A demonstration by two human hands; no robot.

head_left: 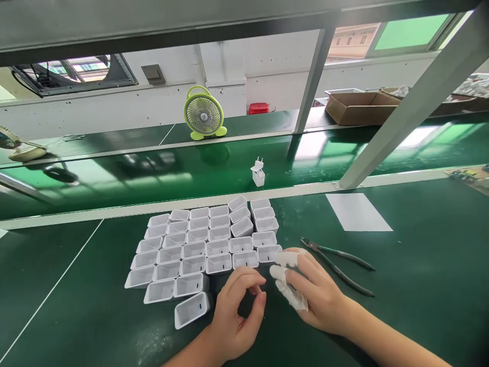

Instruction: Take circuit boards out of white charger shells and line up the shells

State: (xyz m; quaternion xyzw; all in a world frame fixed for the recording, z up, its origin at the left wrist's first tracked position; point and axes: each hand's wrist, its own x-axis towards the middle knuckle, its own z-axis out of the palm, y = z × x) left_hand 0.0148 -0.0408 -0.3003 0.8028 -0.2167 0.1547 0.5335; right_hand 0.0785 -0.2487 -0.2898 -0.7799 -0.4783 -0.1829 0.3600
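Note:
Rows of small white open boxes stand on the green table, several of them tilted near the back. My left hand is just in front of the rows, thumb and fingers curved with a gap between them and nothing held. One separate white box lies at its left. My right hand has white coverings on its fingertips; its fingers are apart beside the right end of the front rows, with no object visible in them. Pliers with dark green handles lie to its right, jaws toward the back left.
A white adapter with prongs is on the green strip behind the rail. A white sheet lies at right. Farther back are a green fan, cardboard box and slanted grey post.

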